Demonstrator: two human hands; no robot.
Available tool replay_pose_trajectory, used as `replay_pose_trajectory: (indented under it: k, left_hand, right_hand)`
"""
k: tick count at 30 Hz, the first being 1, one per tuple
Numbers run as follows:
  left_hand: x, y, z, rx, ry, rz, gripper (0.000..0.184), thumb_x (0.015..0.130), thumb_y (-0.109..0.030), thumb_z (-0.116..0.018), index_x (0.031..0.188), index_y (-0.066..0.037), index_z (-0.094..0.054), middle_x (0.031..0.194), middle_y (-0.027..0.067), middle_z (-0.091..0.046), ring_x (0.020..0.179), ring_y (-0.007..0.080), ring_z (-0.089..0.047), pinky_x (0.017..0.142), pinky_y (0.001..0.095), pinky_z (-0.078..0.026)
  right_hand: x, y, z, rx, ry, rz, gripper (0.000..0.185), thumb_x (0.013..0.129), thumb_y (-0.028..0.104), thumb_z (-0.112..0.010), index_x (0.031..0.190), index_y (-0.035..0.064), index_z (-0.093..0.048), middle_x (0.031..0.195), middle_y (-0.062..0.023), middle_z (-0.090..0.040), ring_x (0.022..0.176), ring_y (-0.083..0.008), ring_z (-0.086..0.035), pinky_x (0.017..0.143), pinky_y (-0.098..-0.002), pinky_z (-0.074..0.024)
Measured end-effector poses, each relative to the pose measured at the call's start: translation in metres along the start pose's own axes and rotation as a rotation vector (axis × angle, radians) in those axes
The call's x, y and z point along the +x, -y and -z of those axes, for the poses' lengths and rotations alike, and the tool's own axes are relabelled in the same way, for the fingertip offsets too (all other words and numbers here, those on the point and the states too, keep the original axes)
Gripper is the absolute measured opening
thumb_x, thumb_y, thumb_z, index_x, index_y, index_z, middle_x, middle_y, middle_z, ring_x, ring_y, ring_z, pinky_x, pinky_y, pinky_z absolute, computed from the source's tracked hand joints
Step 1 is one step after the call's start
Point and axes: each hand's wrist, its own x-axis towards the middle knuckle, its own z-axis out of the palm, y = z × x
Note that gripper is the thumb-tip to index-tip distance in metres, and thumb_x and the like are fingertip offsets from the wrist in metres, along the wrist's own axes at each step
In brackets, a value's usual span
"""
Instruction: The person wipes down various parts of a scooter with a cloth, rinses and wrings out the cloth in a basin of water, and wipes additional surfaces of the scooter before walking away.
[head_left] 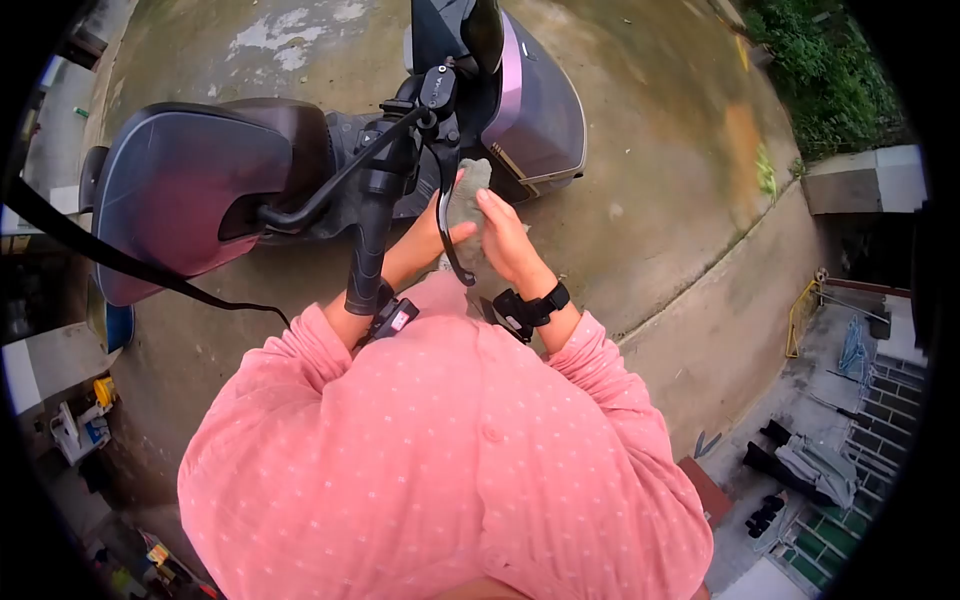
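A grey-green cloth (466,203) is bunched between my two hands, just beside the scooter's brake lever (447,205). My left hand (432,235) reaches under the handlebar grip (369,235) and closes on the cloth from the left; the lever and cloth hide some of its fingers. On the other side, my right hand (508,243) has its fingers against the cloth's right edge, gripping it. Both wrists wear black straps with small devices. The scooter's mirror (195,195) sticks out to the left of the grip.
Around me the scooter's dark front body (535,110) stands on a stained concrete floor (660,150). A low ledge runs along the right, with plants (825,75) above it. Dark items and a rack lie at lower right. A black strap (130,265) crosses the left side.
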Motion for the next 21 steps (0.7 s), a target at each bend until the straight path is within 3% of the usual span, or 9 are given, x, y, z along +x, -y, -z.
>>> replay_pose_trajectory:
  k: [2,3,5,6,9,14,16,19,21]
  left_hand:
    - [0.029,0.037,0.019,0.397,-0.059,-0.107,0.034,0.084,-0.017,-0.057,0.113,-0.001,-0.051,0.107,0.0098,-0.058,0.098,0.0213,-0.055,0.086,0.0290,-0.041]
    - [0.031,0.032,0.024,0.481,-0.084,-0.166,0.034,0.083,-0.017,-0.057,0.113,-0.001,-0.051,0.106,0.0103,-0.057,0.098,0.0220,-0.055,0.086,0.0295,-0.041]
    - [0.037,0.012,0.028,0.593,-0.117,-0.287,0.034,0.083,-0.017,-0.057,0.112,-0.001,-0.050,0.106,0.0114,-0.057,0.097,0.0235,-0.054,0.085,0.0307,-0.041]
    - [0.039,0.005,0.028,0.649,-0.130,-0.332,0.034,0.083,-0.016,-0.056,0.112,-0.001,-0.050,0.105,0.0120,-0.056,0.097,0.0242,-0.054,0.085,0.0312,-0.041]
    - [0.048,-0.003,0.011,0.804,-0.239,-0.447,0.034,0.082,-0.015,-0.056,0.112,-0.002,-0.050,0.104,0.0136,-0.055,0.096,0.0264,-0.053,0.085,0.0329,-0.040]
    - [0.064,-0.004,-0.048,0.938,-0.562,-0.669,0.034,0.080,-0.014,-0.056,0.111,-0.002,-0.049,0.102,0.0164,-0.053,0.095,0.0300,-0.051,0.084,0.0357,-0.039]
    - [0.067,-0.004,-0.044,1.003,-0.515,-0.625,0.034,0.080,-0.013,-0.056,0.111,-0.002,-0.049,0.101,0.0175,-0.052,0.094,0.0315,-0.050,0.084,0.0368,-0.038]
    - [0.071,-0.001,-0.016,1.114,-0.171,-0.351,0.045,0.081,-0.008,-0.052,0.124,0.002,-0.041,0.121,0.0197,-0.047,0.112,0.0331,-0.044,0.096,0.0360,-0.033]
    - [0.070,-0.004,-0.017,0.920,-0.163,-0.462,0.046,0.081,-0.007,-0.052,0.125,0.001,-0.041,0.124,0.0191,-0.045,0.115,0.0327,-0.043,0.097,0.0354,-0.032]
  right_hand:
    - [0.011,0.011,0.007,0.196,0.156,-0.198,0.058,0.093,0.041,-0.038,0.132,-0.0003,-0.029,0.132,-0.0146,-0.037,0.121,-0.0201,-0.035,0.101,-0.0337,-0.0271]
    - [0.011,0.027,0.002,0.220,0.107,-0.188,0.055,0.093,0.037,-0.040,0.131,-0.0018,-0.031,0.131,-0.0180,-0.038,0.120,-0.0232,-0.040,0.099,-0.0347,-0.0322]
    - [0.008,0.052,0.014,-0.264,0.059,-0.068,0.048,0.092,0.030,-0.045,0.126,-0.0037,-0.038,0.125,-0.0189,-0.045,0.112,-0.0252,-0.049,0.093,-0.0344,-0.0403]
    - [0.005,0.056,0.025,-0.422,-0.053,0.024,0.039,0.090,0.022,-0.049,0.120,-0.0027,-0.044,0.114,-0.0172,-0.055,0.098,-0.0226,-0.058,0.082,-0.0314,-0.0470]
    - [-0.010,0.061,0.067,-0.547,-0.290,0.072,0.028,0.087,0.011,-0.050,0.113,-0.0014,-0.048,0.098,-0.0124,-0.062,0.081,-0.0151,-0.060,0.070,-0.0252,-0.0478]
    - [-0.037,0.055,0.097,-0.588,-0.447,-0.038,0.025,0.086,0.005,-0.046,0.111,-0.0010,-0.048,0.093,-0.0113,-0.062,0.076,-0.0139,-0.059,0.066,-0.0244,-0.0477]
    - [-0.037,0.049,0.096,-0.607,-0.424,-0.101,0.028,0.087,0.007,-0.048,0.114,0.0008,-0.046,0.095,-0.0104,-0.062,0.076,-0.0132,-0.059,0.067,-0.0238,-0.0476]
    - [-0.027,0.043,0.093,-0.645,-0.331,-0.124,0.025,0.085,0.002,-0.047,0.111,0.0002,-0.046,0.088,-0.0097,-0.061,0.073,-0.0123,-0.058,0.064,-0.0233,-0.0475]
    - [-0.015,0.041,0.096,-0.652,-0.278,-0.117,0.025,0.085,0.001,-0.047,0.110,0.0006,-0.047,0.087,-0.0088,-0.060,0.071,-0.0120,-0.057,0.064,-0.0229,-0.0473]
